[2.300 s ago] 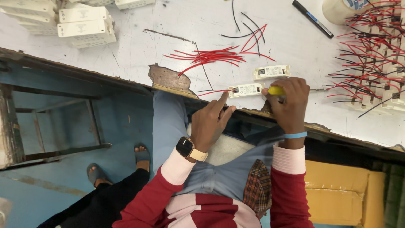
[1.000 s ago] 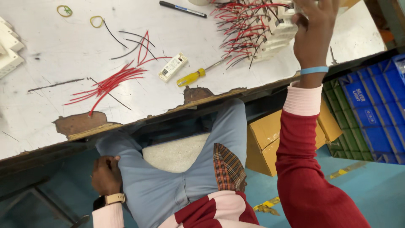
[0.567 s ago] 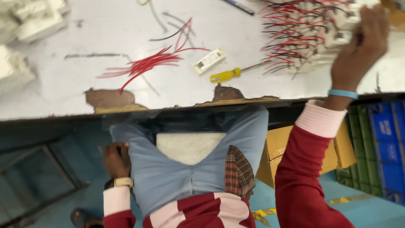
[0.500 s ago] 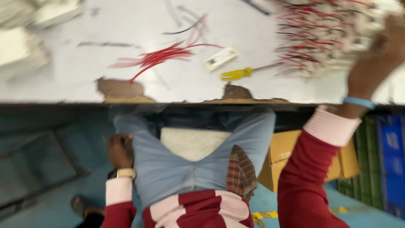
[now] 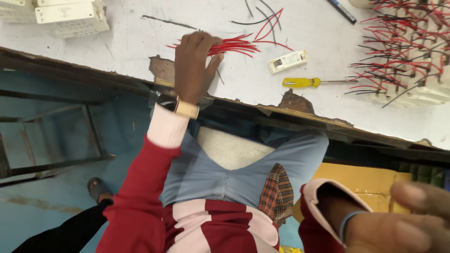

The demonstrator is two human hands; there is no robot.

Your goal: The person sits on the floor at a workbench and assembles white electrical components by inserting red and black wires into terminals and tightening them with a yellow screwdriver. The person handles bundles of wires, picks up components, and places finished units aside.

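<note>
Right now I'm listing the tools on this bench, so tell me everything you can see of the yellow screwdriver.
The yellow screwdriver lies flat on the white worktable, near its chipped front edge. It has a glossy yellow handle, plastic by the look, and a thin metal shaft pointing toward the wired white parts on the right. Nothing visibly touches it; a small white module lies just beyond it, apart.

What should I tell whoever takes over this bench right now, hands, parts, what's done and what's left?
Left hand: resting on the bundle of red wires near the table edge, fingers curled over its end; a firm grip cannot be confirmed.
Right hand: close to the camera, blurred, empty as far as can be seen.
On the table: yellow screwdriver lying loose, one small white module beside it with no wires visible.
Done: a pile of wired modules at the right.
Left: the single module and the loose wires.
</note>
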